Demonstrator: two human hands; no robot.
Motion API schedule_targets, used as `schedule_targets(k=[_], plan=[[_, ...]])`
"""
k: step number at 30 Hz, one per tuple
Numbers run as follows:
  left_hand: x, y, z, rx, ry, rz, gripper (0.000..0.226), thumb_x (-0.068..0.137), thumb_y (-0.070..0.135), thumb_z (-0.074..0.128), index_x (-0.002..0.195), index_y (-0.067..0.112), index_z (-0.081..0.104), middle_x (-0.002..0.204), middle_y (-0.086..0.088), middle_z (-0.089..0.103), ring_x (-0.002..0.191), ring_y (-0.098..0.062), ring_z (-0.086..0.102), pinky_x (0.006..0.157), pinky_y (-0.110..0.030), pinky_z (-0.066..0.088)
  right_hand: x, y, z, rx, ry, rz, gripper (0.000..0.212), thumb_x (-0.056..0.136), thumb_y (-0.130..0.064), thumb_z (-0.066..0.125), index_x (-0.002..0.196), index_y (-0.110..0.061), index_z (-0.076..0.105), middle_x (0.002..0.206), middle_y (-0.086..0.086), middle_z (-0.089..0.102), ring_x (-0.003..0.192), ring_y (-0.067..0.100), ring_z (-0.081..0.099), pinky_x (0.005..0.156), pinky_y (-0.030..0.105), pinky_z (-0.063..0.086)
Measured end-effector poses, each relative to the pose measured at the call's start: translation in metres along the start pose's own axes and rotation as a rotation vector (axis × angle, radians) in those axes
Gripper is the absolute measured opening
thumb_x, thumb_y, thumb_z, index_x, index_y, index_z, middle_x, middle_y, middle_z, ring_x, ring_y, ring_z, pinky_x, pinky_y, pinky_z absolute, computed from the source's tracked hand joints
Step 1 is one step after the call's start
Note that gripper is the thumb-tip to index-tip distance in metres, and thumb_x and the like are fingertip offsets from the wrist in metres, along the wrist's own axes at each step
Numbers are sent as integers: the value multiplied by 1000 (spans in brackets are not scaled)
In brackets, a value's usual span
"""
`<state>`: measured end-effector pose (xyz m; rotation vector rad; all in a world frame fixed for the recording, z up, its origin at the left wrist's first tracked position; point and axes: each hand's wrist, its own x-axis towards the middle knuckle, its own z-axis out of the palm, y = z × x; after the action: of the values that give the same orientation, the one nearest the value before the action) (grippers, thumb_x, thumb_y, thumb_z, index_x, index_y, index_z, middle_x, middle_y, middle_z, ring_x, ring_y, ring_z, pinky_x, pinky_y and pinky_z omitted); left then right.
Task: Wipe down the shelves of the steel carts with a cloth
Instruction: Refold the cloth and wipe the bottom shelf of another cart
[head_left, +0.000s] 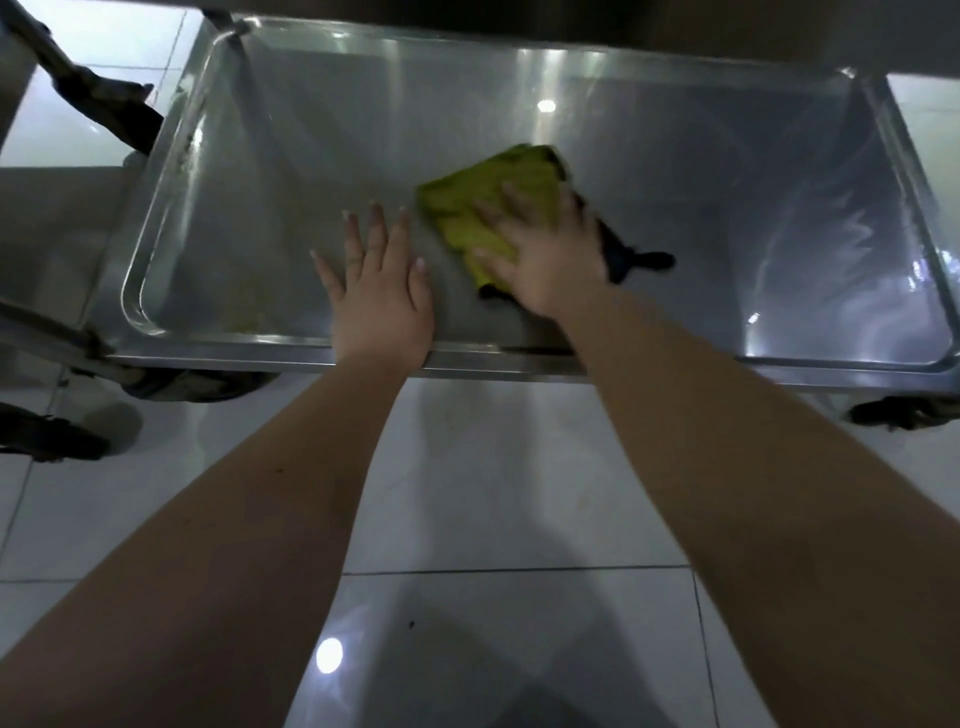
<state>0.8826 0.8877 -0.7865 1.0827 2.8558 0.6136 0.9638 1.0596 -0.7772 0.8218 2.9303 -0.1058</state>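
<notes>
Head view: over the glossy white tiled floor (493, 467), the left hand (376, 291) lies flat, fingers spread, likely bracing the rimmed steel cart shelf (311, 130); the right hand (540, 260), fingers splayed, presses the folded yellow-green cloth (483, 202) mid-shelf for wiping contact.

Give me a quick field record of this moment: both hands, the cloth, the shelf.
left hand: fingers straight and spread, resting flat on the bare steel, left of the cloth
right hand: fingers straight, pressing flat on the cloth
cloth: yellow-green with a dark underside, bunched, near the middle of the shelf
shelf: steel, raised rim, low to the floor
floor: pale glossy tiles
</notes>
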Motion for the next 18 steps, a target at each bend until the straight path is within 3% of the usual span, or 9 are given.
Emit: schedule_targets(k=[5,8,10,14,18], plan=[[-6,0,2,122,34,90,52,102,32,21,152,22,29,162,-3,18,150,-24,1,117,-54,-11,-33,123,-5,158,-49,490,64,92,-72,23,150,-51,7,163,-14,1,146,44,-3,115,62,1],[-6,4,3,153,24,110,56,98,35,18,150,22,33,161,-3,22,150,-25,4,116,-54,-11,-49,118,-3,175,-39,631,65,93,-70,23,152,-48,5,163,-12,-3,145,47,-6,114,64,-3],[-4,4,3,156,21,102,57,97,35,17,150,21,34,160,-3,23,150,-25,5,116,-55,-11,-46,85,-4,149,-49,587,66,93,-69,21,152,-47,3,163,-12,-5,144,49,-8,113,66,-4],[-4,3,2,72,33,55,57,97,35,20,150,18,34,160,-4,24,150,-24,5,117,-52,-11,-49,-13,-1,92,-85,227,63,94,-67,22,150,-50,-1,162,-12,-10,143,49,-14,112,66,-7],[-4,-4,-10,-259,20,38,55,93,30,30,144,17,43,157,-5,30,150,-22,7,118,-43,-13,-57,-91,-2,115,-184,30,68,96,-53,36,151,-46,-3,161,-13,-17,141,47,-24,111,64,-12]])
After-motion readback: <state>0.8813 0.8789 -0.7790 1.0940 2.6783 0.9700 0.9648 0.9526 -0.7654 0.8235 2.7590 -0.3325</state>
